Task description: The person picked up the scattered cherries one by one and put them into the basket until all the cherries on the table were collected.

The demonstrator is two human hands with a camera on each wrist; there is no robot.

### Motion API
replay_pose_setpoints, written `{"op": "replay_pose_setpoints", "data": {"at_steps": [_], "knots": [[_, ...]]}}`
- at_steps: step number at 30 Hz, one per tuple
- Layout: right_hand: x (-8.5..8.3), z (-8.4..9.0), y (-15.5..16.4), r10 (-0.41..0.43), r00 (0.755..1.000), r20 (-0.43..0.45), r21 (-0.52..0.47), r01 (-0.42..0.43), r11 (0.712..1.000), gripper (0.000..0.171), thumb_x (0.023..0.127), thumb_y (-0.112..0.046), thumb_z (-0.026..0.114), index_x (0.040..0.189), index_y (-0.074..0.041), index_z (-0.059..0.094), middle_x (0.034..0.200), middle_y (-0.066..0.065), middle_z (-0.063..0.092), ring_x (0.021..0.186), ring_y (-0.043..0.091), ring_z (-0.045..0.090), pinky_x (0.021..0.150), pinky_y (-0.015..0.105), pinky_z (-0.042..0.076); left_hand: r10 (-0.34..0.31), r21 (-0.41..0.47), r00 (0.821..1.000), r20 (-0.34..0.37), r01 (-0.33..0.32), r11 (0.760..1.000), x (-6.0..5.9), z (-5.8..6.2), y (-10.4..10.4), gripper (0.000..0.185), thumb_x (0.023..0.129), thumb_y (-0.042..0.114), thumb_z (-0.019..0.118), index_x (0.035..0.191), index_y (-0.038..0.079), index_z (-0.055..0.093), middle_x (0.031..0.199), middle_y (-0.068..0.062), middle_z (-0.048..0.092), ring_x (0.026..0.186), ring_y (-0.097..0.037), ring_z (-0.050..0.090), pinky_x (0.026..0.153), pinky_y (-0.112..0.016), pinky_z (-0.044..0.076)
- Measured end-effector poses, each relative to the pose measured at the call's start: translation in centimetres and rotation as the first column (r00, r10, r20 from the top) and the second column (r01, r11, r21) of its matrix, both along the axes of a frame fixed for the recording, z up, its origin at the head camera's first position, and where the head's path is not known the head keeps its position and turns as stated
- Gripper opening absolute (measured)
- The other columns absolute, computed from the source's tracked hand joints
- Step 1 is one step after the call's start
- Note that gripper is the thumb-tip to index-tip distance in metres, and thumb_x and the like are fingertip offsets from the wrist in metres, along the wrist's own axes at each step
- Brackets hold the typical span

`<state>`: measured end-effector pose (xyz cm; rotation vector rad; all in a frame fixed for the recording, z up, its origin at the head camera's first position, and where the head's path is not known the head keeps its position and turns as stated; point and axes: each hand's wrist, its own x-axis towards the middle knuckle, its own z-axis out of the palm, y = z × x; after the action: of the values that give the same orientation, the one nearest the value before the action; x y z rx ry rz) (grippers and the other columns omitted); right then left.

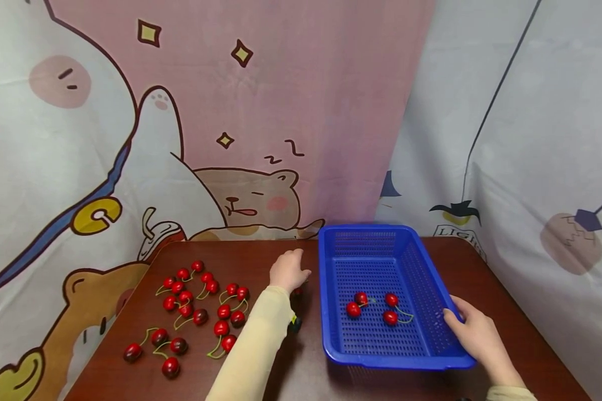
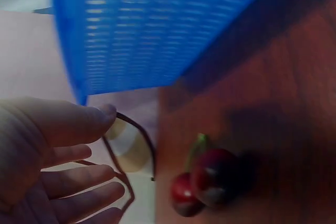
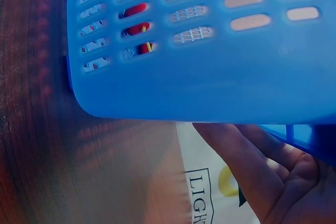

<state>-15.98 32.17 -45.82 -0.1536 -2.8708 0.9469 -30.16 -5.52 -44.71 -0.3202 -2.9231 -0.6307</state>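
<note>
While in right grip (image 1: 475,331), blue basket (image 1: 371,273)

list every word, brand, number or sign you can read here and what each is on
"LIGH": on a drawn label on the curtain; what follows is not clear.
"Z" and "Z": two sleep signs on the curtain, above the drawn bear.
No lettering shows on the basket or cherries.
</note>
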Motion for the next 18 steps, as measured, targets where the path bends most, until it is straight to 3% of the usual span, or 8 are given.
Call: {"op": "replay_pose_setpoints", "data": {"at_steps": [10, 18], "knots": [[0.1, 0.3, -0.1, -0.003, 1.0, 0.024, -0.016, 0.004, 1.0, 0.053, 0.1, -0.025, 0.054, 0.138, 0.01, 0.045, 0.1, 0.025, 0.068, 0.072, 0.021, 0.065, 0.064, 0.038, 0.052, -0.043, -0.173, 0.999, -0.013, 0.04, 0.984, -0.7, -2.5, 0.7, 0.03, 0.078, 0.025, 0.083, 0.096, 0.007, 0.067, 0.094, -0.014, 0.065, 0.087, -0.033, 0.064, 0.07, -0.047, 0.055], [0.1, 0.1, -0.1, 0.0, 1.0, 0.006, -0.014, 0.0, 1.0, 0.051, 0.099, -0.024, 0.054, 0.138, 0.009, 0.047, 0.099, 0.025, 0.069, 0.072, 0.021, 0.064, 0.064, 0.039, 0.051, -0.066, -0.289, 0.993, -0.1, 0.035, 0.957, -0.8, -3.8, 1.4, 0.011, 0.076, 0.015, 0.077, 0.083, 0.01, 0.069, 0.082, -0.01, 0.063, 0.08, -0.03, 0.064, 0.063, -0.044, 0.054]]}}
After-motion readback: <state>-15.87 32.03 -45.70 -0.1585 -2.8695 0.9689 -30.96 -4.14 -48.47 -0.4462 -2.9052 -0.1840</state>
